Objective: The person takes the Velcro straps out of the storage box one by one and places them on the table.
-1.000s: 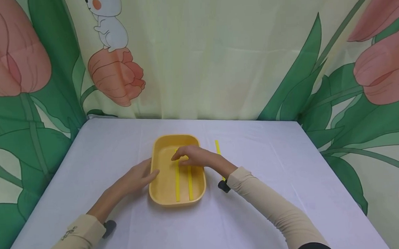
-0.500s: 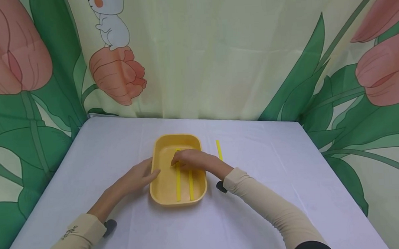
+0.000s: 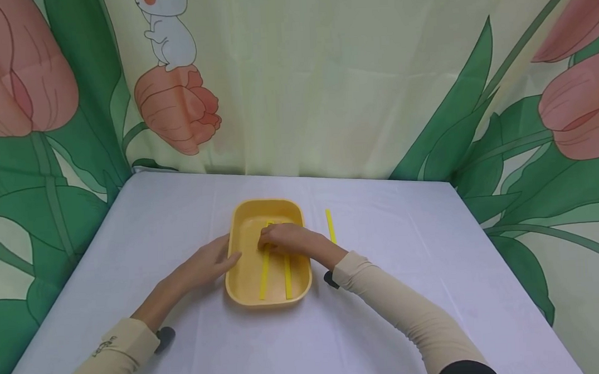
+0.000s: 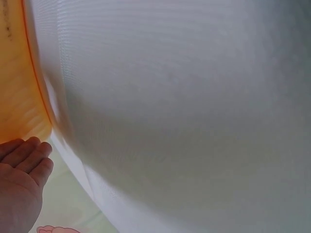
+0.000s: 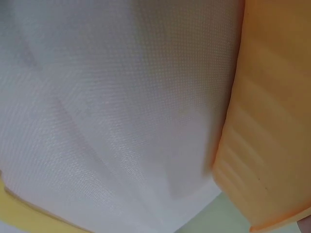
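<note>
In the head view a yellow rectangular tray (image 3: pixel 246 284) with rounded corners sits mid-table. My left hand (image 3: pixel 206 266) holds its left side, thumb over the rim and fingers along the outer wall. The left wrist view shows those fingers against the tray wall (image 4: pixel 22 73). Inside the tray, my right hand (image 3: pixel 289 239) pinches a flat yellow strip (image 3: pixel 264 278), which lies slanted; the fingertips are partly hidden. Beside it lies a second yellow strip (image 3: pixel 288 279), its far part covered by the hand. The right wrist view holds mostly the tray's outer wall (image 5: pixel 272 107).
A third yellow strip (image 3: pixel 330 226) lies on the white tablecloth (image 3: pixel 392 233) right of the tray, partly behind the right forearm. It also shows at the lower left of the right wrist view. Behind the table hangs a tulip-printed curtain (image 3: pixel 295 98).
My right hand has lowered into the tray and curled its fingers onto the left strip. That strip's near end has swung left, so it now slants. The left hand has stayed on the tray.
</note>
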A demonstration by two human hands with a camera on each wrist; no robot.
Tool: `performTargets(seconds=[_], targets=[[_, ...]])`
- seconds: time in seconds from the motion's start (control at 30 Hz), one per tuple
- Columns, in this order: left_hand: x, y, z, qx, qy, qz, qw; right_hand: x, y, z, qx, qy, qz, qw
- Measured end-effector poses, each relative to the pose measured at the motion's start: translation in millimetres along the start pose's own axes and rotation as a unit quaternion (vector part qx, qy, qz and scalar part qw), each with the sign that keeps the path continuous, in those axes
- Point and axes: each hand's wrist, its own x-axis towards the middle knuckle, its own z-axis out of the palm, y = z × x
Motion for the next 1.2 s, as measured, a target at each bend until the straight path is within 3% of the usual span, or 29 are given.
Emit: performTargets(seconds=[0.33,0.6,0.83,1.2], targets=[[1.2,-1.4,1.0,-0.005,0.003,0.009,0.9999,2.1,3.7,2.0,0.017,0.019,-0.04,0.999],[1.1,-0.8,-0.4,-0.001,0.0,0.008,1.0,4.9,3.2,4.3,-0.037,0.022,-0.031,0.999],[1.0,-2.6,-1.0,-0.001,0.0,0.019,0.9998,4.6,2.2,4.1,-0.029,0.021,-0.025,0.999],[0.4,-4.5,-2.0,0.001,0.003,0.022,0.9998,3.5,0.0,3.0,-0.065,0.026,-0.04,0.997]])
